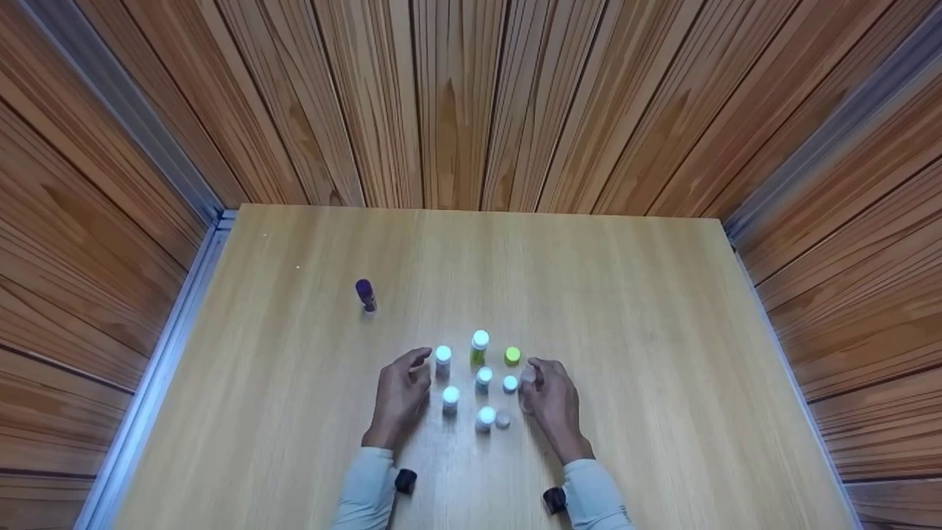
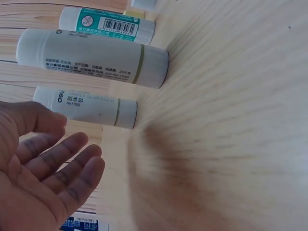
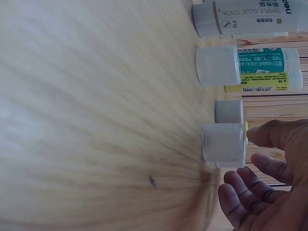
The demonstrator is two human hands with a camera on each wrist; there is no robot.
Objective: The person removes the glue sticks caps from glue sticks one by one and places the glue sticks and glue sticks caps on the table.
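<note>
Several white-capped glue sticks stand upright between my hands. My left hand [image 1: 401, 394] is held loosely curved beside a glue stick [image 1: 442, 362], a gap between its fingers and the stick; it holds nothing. Nearer me stand a larger white glue stick [image 2: 96, 57] and one with a teal label [image 2: 108, 24]. My right hand [image 1: 553, 397] is beside a translucent cap [image 3: 224, 143] standing on the table. Its thumb is close to the cap's top and the other fingers are loosely bent; no grip shows. Nearby are a yellow-green cap [image 1: 512, 356] and a whitish cap [image 1: 510, 383].
A purple-capped stick [image 1: 366, 294] stands alone at the back left of the wooden table [image 1: 625, 294]. A green-bodied glue stick [image 1: 479, 347] is at the back of the group, another small cap [image 1: 503, 419] at the front. Wood-panelled walls [image 1: 456, 103] enclose the table.
</note>
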